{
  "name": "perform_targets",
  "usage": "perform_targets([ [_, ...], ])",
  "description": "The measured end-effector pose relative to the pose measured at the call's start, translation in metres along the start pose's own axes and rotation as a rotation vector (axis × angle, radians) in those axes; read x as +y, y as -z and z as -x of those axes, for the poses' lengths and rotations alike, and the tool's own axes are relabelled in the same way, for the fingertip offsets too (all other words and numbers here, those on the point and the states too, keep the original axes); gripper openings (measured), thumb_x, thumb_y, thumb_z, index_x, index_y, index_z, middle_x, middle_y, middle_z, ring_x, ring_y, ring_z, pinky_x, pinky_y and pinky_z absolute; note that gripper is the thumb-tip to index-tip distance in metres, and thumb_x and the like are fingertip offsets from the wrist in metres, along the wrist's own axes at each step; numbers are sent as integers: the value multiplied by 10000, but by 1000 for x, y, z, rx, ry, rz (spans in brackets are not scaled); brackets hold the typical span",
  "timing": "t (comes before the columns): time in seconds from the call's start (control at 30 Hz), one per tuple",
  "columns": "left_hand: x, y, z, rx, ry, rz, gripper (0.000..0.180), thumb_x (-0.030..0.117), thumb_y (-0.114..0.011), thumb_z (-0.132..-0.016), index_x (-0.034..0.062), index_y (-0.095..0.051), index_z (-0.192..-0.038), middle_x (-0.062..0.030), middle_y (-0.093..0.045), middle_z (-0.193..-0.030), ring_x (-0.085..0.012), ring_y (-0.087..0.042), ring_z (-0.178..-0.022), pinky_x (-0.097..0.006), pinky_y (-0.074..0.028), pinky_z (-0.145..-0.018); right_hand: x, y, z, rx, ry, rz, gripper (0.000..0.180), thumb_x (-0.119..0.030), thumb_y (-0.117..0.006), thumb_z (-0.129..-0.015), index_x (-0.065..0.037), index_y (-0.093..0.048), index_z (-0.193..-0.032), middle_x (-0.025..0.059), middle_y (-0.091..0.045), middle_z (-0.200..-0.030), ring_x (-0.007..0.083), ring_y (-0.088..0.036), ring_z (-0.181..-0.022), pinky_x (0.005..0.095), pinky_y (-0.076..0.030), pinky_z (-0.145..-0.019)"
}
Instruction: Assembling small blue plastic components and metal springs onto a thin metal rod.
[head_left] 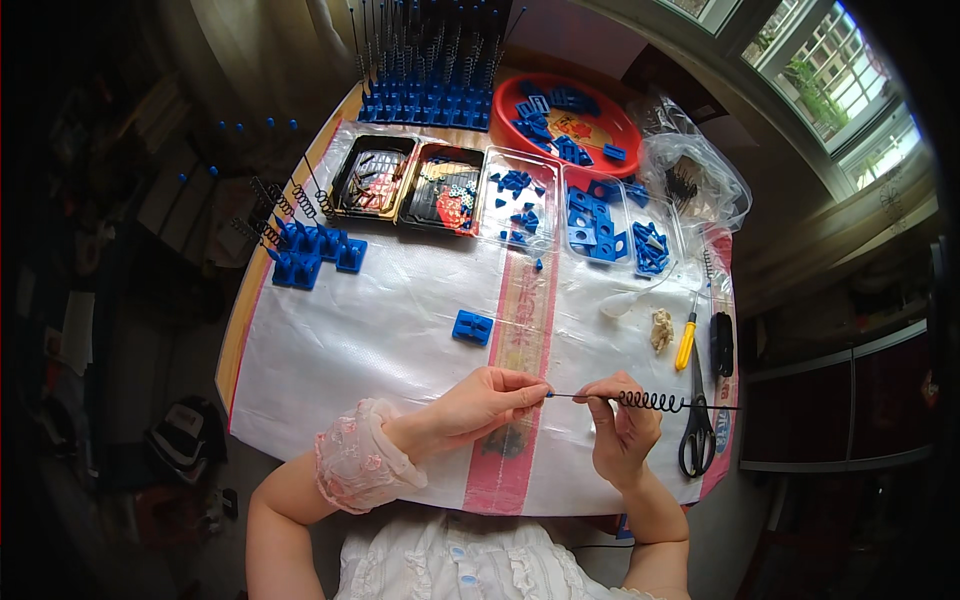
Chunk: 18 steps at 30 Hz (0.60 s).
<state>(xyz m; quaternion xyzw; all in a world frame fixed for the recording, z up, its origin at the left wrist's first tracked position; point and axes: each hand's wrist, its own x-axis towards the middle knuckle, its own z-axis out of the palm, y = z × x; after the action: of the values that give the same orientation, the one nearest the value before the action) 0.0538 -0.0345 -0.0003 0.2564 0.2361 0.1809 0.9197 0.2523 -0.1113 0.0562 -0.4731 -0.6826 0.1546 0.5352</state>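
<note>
In front of my chest my right hand (622, 432) pinches a thin black rod with a coiled spring section (650, 401). The rod lies nearly level, its straight end pointing right past the scissors. At its left end, my left hand (490, 400) is closed with thumb and finger pinched on a small blue tip (550, 394). Whether the tip is fully on the rod cannot be made out. Just beyond my left hand, a blue square base piece (472, 328) rests on the white sheet (370, 320).
Black-handled scissors (697, 440), a yellow-handled screwdriver (686, 342) and a beige lump (661, 330) lie at right. Trays (440, 185) of small parts line the back, beside a red basin (620, 165). Blue bases with upright coiled rods stand far back (425, 105) and at left (300, 265).
</note>
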Motion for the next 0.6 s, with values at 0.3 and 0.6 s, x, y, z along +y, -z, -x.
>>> perform_targets([
  [0.3, -2, 1, -1, 10, -4, -12, 254, 147, -662, -1049, -32, -684, -1227, -50, -693, -1096, -105, -627, -998, -260, -523, -920, -3, 0, -2, -13, 3, 27, 102, 104, -713, -897, 29, -683, -959, 116, -708, -850, 191, -630, -691, 281, -481, -574],
  [0.6, -2, 0, -1, 4, -7, 5, 234, 141, -678, -1037, -19, -697, -1207, -55, -709, -1088, -111, -645, -1010, -262, -531, -932, 0, -2, 0, -15, -10, 21, 105, 102, -714, -893, 18, -696, -953, 116, -706, -844, 185, -627, -675, 283, -483, -579],
])
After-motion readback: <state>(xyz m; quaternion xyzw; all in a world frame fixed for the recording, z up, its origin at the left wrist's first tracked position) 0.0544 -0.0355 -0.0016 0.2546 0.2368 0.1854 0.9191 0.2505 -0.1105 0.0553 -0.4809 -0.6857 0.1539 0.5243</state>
